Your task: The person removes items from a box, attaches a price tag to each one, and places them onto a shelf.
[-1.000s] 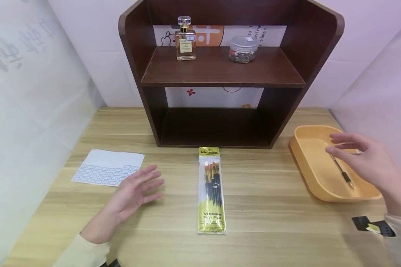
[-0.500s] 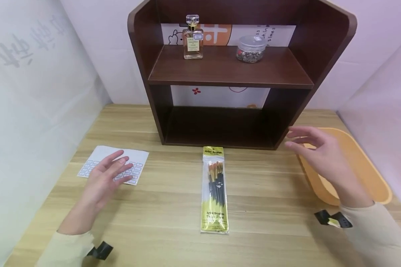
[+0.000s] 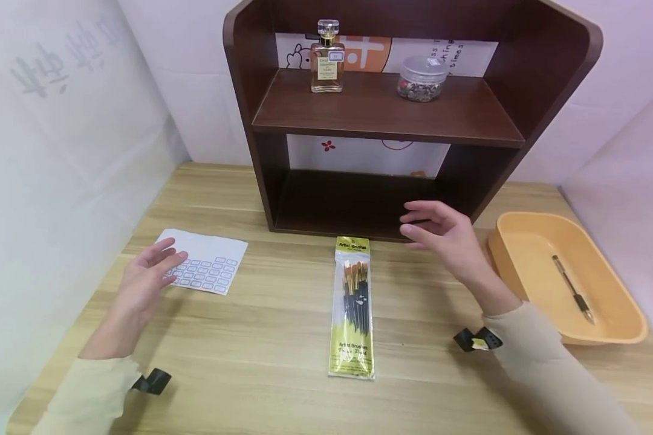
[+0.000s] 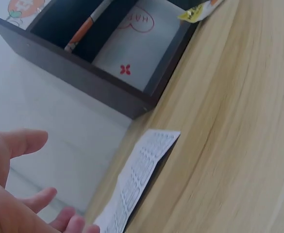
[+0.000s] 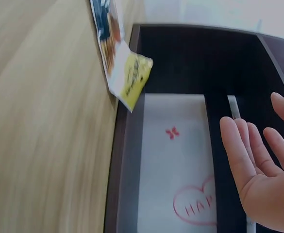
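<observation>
My left hand hovers over the left part of a white sheet of blue-bordered labels, fingers spread and holding nothing. In the left wrist view the label sheet lies just beyond the fingers. My right hand is held in the air in front of the shelf's lower opening, fingers relaxed, with nothing in it. Between the two hands a clear and yellow packet of artist brushes lies on the table, its top end close to the shelf's front edge. The right wrist view shows the brush packet beyond the open fingers.
A dark brown two-tier shelf stands at the back. On its upper board are a perfume bottle and a lidded clear jar of small metal pieces. At right, a yellow-orange tray holds a pen.
My right hand has moved left from over the tray to the front of the shelf, uncovering the pen. My left hand has moved left over the label sheet. The head view has shifted slightly.
</observation>
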Tool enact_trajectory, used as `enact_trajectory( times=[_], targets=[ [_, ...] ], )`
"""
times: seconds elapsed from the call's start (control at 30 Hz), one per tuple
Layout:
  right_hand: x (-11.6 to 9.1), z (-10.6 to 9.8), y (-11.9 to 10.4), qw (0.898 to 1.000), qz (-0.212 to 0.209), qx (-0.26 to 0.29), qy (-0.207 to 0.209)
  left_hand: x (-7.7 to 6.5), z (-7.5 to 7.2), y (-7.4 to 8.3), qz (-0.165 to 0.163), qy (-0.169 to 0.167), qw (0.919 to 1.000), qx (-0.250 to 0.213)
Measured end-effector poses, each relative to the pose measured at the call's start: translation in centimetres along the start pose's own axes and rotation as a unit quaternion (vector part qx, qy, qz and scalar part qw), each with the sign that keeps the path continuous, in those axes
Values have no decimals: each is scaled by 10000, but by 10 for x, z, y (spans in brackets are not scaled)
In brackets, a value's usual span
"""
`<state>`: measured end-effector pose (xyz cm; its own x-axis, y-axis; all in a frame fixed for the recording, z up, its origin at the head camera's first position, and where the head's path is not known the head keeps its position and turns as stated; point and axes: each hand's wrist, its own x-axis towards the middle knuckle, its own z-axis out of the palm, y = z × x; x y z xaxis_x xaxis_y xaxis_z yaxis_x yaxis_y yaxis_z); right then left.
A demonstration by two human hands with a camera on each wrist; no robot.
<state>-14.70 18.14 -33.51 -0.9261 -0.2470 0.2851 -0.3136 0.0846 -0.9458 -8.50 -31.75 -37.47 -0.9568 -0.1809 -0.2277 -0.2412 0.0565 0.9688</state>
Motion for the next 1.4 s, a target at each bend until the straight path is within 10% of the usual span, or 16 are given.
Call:
enact_trajectory(
  times=[0.27, 0.63, 1.4],
  targets=[
    [18, 38, 9, 9983, 273, 267, -439, 8, -7, -2, -10, -32, 9881, 1535],
    [40, 87, 14, 9919, 518, 385, -1095, 17, 2, -9, 676, 23, 9089, 4115],
    [68, 162, 23, 9818, 749, 456, -1685, 23, 20, -19, 582, -243, 8899, 4519]
  ],
)
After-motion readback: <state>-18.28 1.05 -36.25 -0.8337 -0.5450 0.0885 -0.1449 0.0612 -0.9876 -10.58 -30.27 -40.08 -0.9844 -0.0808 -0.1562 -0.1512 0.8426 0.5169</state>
